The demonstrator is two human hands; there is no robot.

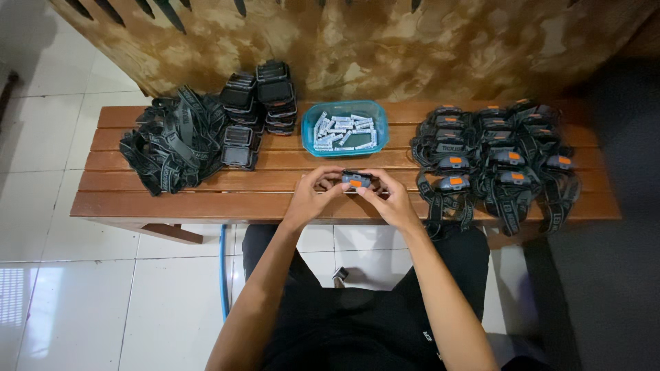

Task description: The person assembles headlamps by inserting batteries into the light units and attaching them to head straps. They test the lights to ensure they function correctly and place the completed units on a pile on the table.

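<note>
**Evidently a small, hard lamp unit pinched between two hands**

Both hands meet over the front edge of the wooden slatted table [172, 199]. The left hand [311, 194] and the right hand [390, 198] close their fingers on a small headlamp body [357, 181], dark grey with an orange button on top. Each grip is nearly shut: the fingertips press on the two short ends of the piece, and the thumbs seem to sit along its near side. The lamp is held just above the table, in front of the blue tray [345, 149] of small pale batteries [342, 132].

Judging by its size and moulded casing, the piece should be light and stiff, a hard plastic shell that will not give under the fingers. Its smooth surface could slip, so a hold on the narrow ends, as here, looks safest; the front lens and the button are better left free of pressure. Whether a strap is attached cannot be told, since the fingers hide the sides.

To the person's left lie a heap of dark elastic straps [172, 144] and stacks of black lamp housings [258, 110]. To the right sits a cluster of finished headlamps [498, 161] with straps and orange buttons, well apart from the hands.
</note>
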